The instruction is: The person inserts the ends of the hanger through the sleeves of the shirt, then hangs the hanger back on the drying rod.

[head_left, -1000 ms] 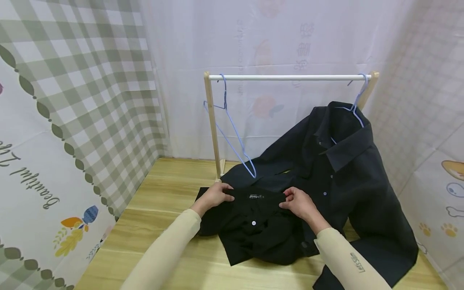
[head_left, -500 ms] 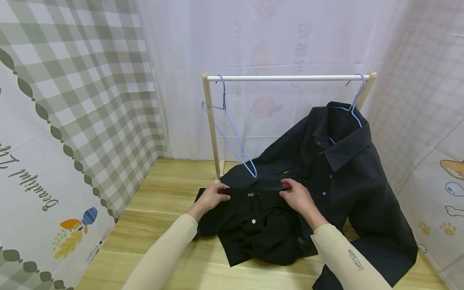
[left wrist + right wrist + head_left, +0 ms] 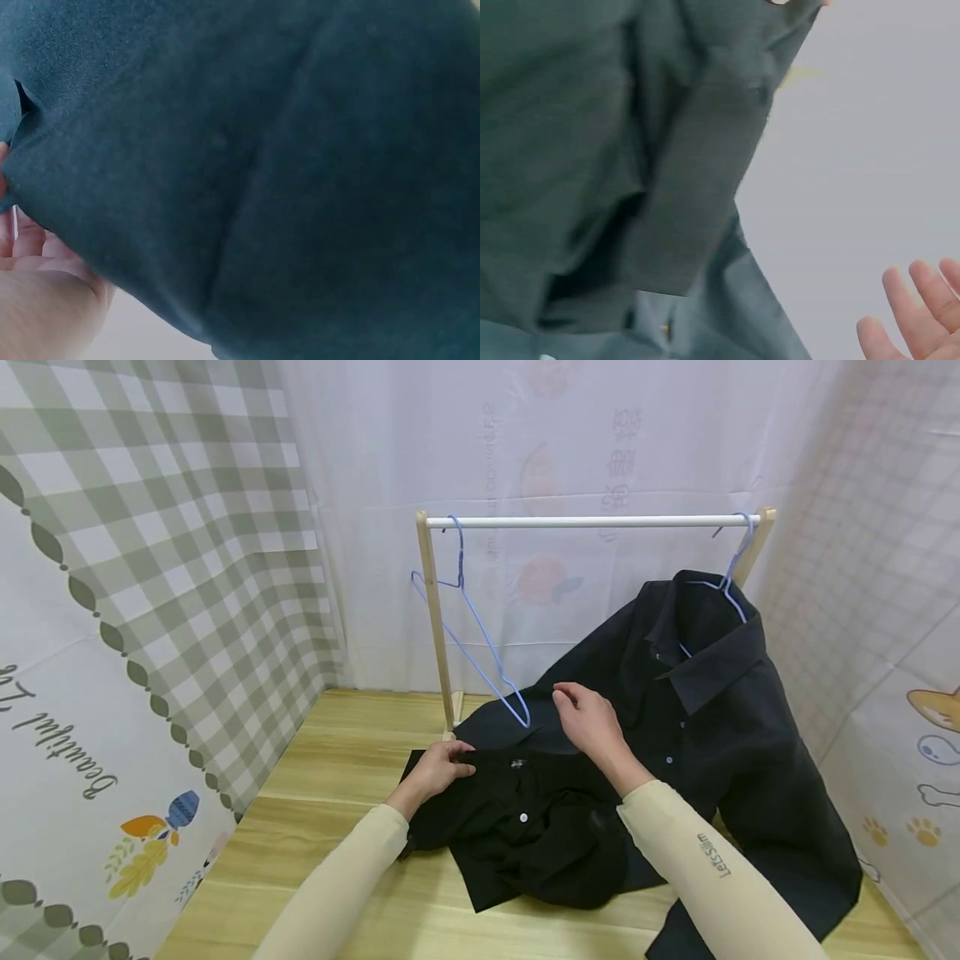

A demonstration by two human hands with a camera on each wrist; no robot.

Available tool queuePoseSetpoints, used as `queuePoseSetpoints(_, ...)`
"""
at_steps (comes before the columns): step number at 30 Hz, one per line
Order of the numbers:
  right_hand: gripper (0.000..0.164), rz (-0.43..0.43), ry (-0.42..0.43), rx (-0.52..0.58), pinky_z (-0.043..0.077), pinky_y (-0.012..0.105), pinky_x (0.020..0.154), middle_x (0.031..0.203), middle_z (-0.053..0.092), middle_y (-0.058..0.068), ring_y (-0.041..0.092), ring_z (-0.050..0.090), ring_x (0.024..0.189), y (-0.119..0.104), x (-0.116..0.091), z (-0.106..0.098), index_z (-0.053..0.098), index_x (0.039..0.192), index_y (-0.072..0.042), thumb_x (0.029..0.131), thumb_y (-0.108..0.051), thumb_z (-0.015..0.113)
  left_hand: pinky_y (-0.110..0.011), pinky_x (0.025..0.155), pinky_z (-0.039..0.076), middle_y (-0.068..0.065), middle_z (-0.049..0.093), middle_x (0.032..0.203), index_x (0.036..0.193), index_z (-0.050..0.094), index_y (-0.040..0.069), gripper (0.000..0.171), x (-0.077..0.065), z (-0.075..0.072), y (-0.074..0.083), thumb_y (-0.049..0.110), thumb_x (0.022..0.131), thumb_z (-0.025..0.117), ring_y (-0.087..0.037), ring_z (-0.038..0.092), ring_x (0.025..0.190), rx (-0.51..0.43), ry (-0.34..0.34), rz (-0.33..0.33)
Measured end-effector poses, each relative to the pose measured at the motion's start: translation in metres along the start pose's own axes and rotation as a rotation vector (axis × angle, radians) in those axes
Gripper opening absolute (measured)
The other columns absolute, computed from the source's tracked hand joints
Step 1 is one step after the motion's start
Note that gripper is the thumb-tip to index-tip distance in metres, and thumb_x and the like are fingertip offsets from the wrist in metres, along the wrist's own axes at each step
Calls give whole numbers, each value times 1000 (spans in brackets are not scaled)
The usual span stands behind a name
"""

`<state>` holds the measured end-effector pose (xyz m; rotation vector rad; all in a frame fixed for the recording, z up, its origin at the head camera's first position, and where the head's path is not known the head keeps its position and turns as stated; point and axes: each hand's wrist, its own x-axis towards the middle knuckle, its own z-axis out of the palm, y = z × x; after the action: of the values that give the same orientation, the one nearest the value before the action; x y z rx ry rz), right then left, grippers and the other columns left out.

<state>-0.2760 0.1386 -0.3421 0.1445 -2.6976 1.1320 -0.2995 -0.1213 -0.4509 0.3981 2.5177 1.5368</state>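
A black garment with a white button (image 3: 564,831) and a small label at its upper edge lies bunched in front of me; its exact kind is unclear. My left hand (image 3: 435,774) pinches its upper left edge between thumb and fingers. Dark cloth fills most of the left wrist view, hiding much of that hand. My right hand (image 3: 591,720) is raised off the garment, above the dark sleeve behind it. Its fingers (image 3: 915,307) are spread and hold nothing in the right wrist view. Just left of it hangs a bare blue hanger (image 3: 487,639).
A small rack with a white bar (image 3: 592,522) and wooden posts stands at the back of the wooden table (image 3: 352,752). On its right end a black long-sleeved shirt (image 3: 720,718) hangs from another blue hanger (image 3: 731,568), its sleeves trailing over the table.
My right hand has let go of the garment's upper right edge and moved up and left, toward the bare hanger. The left hand keeps its grip at nearly the same place.
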Motion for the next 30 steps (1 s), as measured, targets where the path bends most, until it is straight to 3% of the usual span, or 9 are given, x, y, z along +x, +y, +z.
queuePoseSetpoints(8, 46, -31, -44, 6, 43, 50, 101, 135, 59, 14, 32, 54, 122, -38, 24, -18, 54, 142, -6, 107, -35, 45, -31, 77, 45, -6, 64, 99, 110, 71, 4, 22, 2, 0, 2, 0, 88, 71, -17, 52, 84, 4, -5, 17)
queuePoseSetpoints(14, 48, -66, -76, -76, 44, 50, 100, 140, 55, 12, 32, 54, 124, -68, 41, -26, 51, 144, -8, 107, -37, 43, -31, 77, 43, -7, 64, 99, 109, 71, 2, 22, 2, 0, 2, 0, 88, 72, -18, 50, 86, 0, -13, 27)
queuePoseSetpoints(30, 53, -118, -59, -269, 48, 44, 96, 133, 61, 11, 27, 59, 117, -135, 75, -15, 53, 142, -5, 103, -42, 52, -41, 92, 44, -9, 65, 109, 112, 71, 2, 24, 2, -1, -1, -1, 88, 71, -22, 54, 100, 19, -11, 37)
